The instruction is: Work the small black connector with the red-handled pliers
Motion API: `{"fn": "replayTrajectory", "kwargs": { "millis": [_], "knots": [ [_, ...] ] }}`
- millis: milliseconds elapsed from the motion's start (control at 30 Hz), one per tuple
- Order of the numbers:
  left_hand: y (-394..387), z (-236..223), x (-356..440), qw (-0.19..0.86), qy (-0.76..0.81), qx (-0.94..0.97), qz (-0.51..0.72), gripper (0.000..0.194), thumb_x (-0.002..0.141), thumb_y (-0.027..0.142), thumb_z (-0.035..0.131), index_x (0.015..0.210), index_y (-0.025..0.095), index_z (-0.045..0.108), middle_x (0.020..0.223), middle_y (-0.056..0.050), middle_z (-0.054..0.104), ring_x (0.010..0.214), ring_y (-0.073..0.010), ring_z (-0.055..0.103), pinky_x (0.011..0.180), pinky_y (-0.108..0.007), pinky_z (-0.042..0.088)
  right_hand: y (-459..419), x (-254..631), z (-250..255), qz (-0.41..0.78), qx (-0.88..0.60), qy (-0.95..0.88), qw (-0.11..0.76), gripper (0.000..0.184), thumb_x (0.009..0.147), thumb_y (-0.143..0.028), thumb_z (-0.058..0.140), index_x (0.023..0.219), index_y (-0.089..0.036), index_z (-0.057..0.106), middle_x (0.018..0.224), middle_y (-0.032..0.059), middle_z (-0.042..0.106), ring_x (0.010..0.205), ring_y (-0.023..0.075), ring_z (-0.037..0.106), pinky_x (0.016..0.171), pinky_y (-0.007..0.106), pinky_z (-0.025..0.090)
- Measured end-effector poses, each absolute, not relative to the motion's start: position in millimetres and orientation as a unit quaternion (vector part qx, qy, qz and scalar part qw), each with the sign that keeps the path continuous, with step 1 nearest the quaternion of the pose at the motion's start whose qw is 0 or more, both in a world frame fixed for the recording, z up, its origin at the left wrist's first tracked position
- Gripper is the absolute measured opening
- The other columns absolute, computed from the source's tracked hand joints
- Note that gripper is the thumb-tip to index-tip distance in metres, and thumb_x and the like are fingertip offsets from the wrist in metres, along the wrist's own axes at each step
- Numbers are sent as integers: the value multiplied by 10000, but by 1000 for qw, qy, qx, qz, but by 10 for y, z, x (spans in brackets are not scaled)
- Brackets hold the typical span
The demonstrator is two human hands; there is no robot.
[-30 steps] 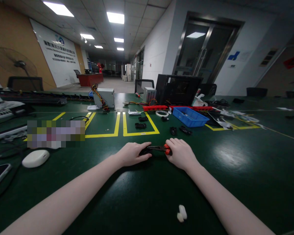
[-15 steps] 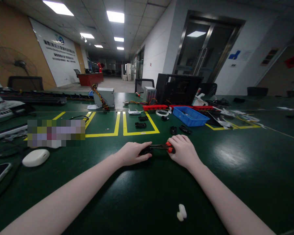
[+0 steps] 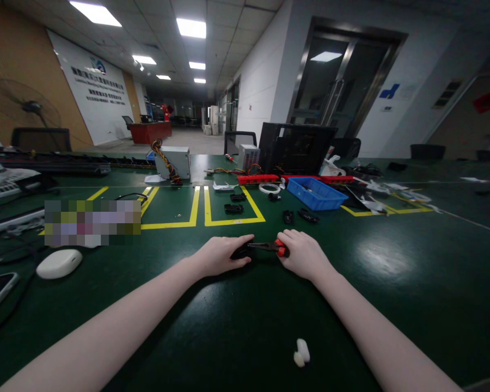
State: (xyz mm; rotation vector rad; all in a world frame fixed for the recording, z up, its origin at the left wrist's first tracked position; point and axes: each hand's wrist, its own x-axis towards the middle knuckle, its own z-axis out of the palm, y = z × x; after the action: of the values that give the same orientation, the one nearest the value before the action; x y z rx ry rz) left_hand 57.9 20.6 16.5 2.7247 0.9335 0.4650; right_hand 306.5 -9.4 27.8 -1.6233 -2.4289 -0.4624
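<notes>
My right hand [image 3: 304, 253] is closed around the red handles of long-nosed pliers [image 3: 265, 246], whose jaws point left. My left hand [image 3: 218, 256] grips a small black object [image 3: 240, 251] between thumb and fingers; its exact kind is hard to make out in the dark. The tips of the pliers reach this black object, and part of it is hidden by my fingers. Both hands are low over the green table [image 3: 237, 321]. Beyond them lie black bundled pieces, one [image 3: 233, 208] inside a yellow taped frame and another [image 3: 288, 216] nearer my right hand.
A blue bin [image 3: 316, 194] stands beyond my right hand. Farther back are a power supply [image 3: 175, 163] with cables, a black computer case [image 3: 296, 149] and red strips [image 3: 257, 179]. A white rounded case [image 3: 59, 264] lies left; small white earbuds [image 3: 302, 351] lie in front.
The red handles of the pliers look closer together, and my right hand has shifted very slightly. My left hand keeps its grip on the black object.
</notes>
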Motion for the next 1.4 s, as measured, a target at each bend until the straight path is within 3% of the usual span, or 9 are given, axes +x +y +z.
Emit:
{"fn": "replayTrajectory", "kwargs": {
  "millis": [200, 467, 1033, 1400],
  "knots": [
    [208, 155, 578, 117, 302, 930, 171, 609, 927, 400, 514, 1474, 255, 289, 1246, -74, 623, 1058, -224, 634, 876, -325, 496, -95, 3051, 287, -138, -557, -814, 91, 97, 725, -186, 585, 819, -192, 564, 878, 56, 623, 780, 181, 548, 704, 288, 392],
    [213, 211, 575, 123, 313, 929, 156, 564, 946, 483, 457, 1448, 245, 365, 1069, -79, 701, 845, -219, 675, 730, -301, 488, -90, 3055, 287, -138, -546, -821, 92, 126, 728, -180, 593, 852, -182, 572, 903, 69, 628, 811, 202, 562, 728, 311, 417],
    [165, 314, 562, 132, 309, 927, 167, 591, 929, 469, 502, 1444, 218, 355, 1230, -94, 632, 1015, -228, 653, 833, -300, 504, 51, 3155, 264, -121, -518, -838, 122, 241, 703, -167, 584, 941, -179, 617, 982, 83, 634, 853, 226, 593, 744, 360, 479],
    [156, 331, 573, 122, 331, 920, 170, 544, 942, 458, 484, 1420, 217, 389, 1145, -75, 660, 931, -211, 667, 763, -276, 504, 161, 3149, 293, -63, -513, -850, 97, 301, 730, -186, 557, 1018, -178, 644, 1006, 93, 677, 905, 233, 639, 796, 354, 518]
  ]
}}
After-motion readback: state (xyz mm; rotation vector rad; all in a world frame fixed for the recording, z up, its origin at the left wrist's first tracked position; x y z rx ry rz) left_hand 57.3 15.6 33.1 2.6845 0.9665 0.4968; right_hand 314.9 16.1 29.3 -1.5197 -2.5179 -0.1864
